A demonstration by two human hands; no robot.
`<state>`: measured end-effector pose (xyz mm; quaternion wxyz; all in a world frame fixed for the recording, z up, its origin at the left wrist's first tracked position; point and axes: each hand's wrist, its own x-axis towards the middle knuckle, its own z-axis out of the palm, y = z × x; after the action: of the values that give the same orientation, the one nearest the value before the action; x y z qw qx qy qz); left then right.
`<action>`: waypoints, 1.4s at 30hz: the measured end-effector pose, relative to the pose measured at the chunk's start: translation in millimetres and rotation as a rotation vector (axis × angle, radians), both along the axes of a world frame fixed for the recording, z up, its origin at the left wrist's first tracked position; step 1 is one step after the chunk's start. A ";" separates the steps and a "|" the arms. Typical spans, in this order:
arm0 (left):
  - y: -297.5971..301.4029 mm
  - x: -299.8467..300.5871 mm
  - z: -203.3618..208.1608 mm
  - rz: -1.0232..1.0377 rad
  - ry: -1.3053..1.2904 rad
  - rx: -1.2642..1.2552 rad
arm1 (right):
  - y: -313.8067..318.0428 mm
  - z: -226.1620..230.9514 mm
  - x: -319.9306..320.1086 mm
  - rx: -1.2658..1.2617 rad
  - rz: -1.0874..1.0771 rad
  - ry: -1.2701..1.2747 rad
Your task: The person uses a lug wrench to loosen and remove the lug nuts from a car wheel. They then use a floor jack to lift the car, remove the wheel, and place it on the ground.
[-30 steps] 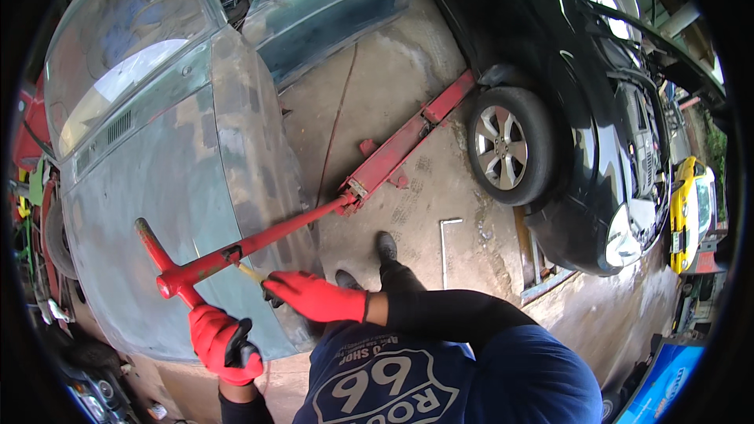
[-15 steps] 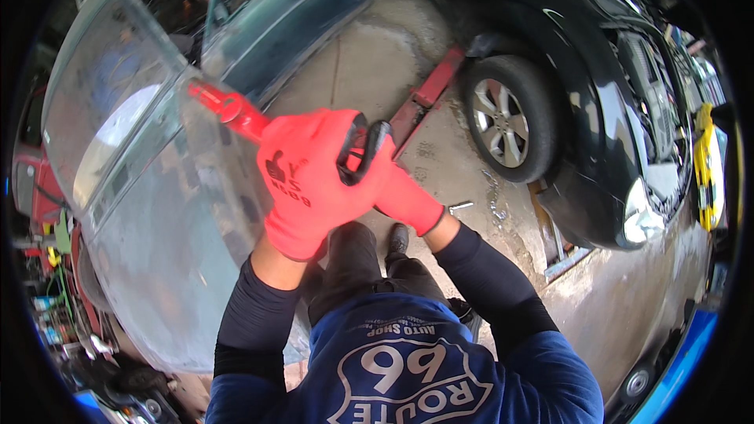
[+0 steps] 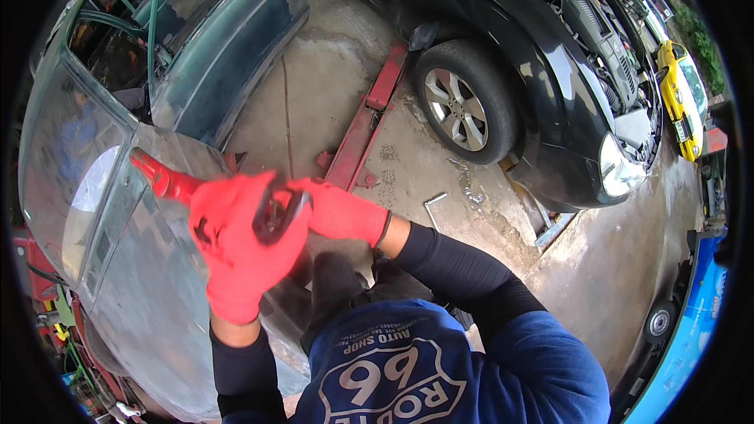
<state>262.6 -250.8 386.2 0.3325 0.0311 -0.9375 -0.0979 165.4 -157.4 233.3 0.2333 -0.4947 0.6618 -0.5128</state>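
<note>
Both hands wear red gloves with dark palms. My left hand [image 3: 239, 239] is closed around a red tool [image 3: 166, 180], whose rounded, tapering end sticks out to the upper left; its exact kind is not clear. My right hand [image 3: 342, 210] is closed and pressed against the left at the fingers, and whatever lies in its grip is hidden. Both hands are in the air beside a grey-green, unpainted-looking car body [image 3: 149, 267], with the tool's tip in front of its windshield base.
A black car [image 3: 542, 78] with its hood up stands at right, its front wheel [image 3: 463, 102] next to a red floor jack [image 3: 357, 145]. An L-shaped metal wrench [image 3: 434, 202] lies on the concrete. A yellow car [image 3: 679, 98] and a blue vehicle [image 3: 683, 345] are farther right.
My view has shifted, and both hands have moved left in it with the red tool, staying together. More of the floor jack and the wrench on the floor now show.
</note>
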 end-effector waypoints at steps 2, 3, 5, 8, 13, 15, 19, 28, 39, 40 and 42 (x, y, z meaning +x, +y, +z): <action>-9.3 46.7 4.1 -0.038 -0.026 0.042 | -2.3 40.6 24.6 0.131 0.156 -0.167; -9.0 74.4 3.8 -0.061 -0.038 0.064 | -1.5 54.4 40.1 0.201 0.230 -0.249; -1.2 117.4 -4.8 -0.003 -0.036 0.097 | -0.1 23.5 75.2 0.042 0.243 -0.052; -2.0 176.9 -14.9 0.041 -0.069 0.018 | -6.5 23.3 113.4 0.097 0.326 -0.072; -9.4 210.4 -20.6 -0.012 0.005 0.097 | -9.2 19.3 158.3 0.151 0.297 -0.147; -7.2 244.2 -30.0 -0.022 0.032 0.096 | -9.5 16.3 185.8 0.174 0.330 -0.051; -7.0 334.1 -55.9 0.031 0.079 0.136 | -23.4 4.9 245.1 0.161 0.434 0.047; -0.9 368.1 -67.7 0.131 0.059 0.142 | -26.1 1.0 272.1 0.270 0.518 -0.071; 12.3 46.7 -8.1 0.041 0.143 0.040 | -0.1 -12.3 47.9 -0.106 0.087 -0.174; 15.1 17.3 -6.8 0.044 0.149 0.026 | 5.7 -13.4 23.7 -0.129 0.078 -0.151; 19.4 -24.8 -10.6 0.059 0.137 0.000 | 13.7 -12.6 -12.3 -0.077 0.096 -0.181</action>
<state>237.8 -231.4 375.6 0.3985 0.0521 -0.9113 -0.0898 153.1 -143.8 220.6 0.2973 -0.4859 0.5934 -0.5686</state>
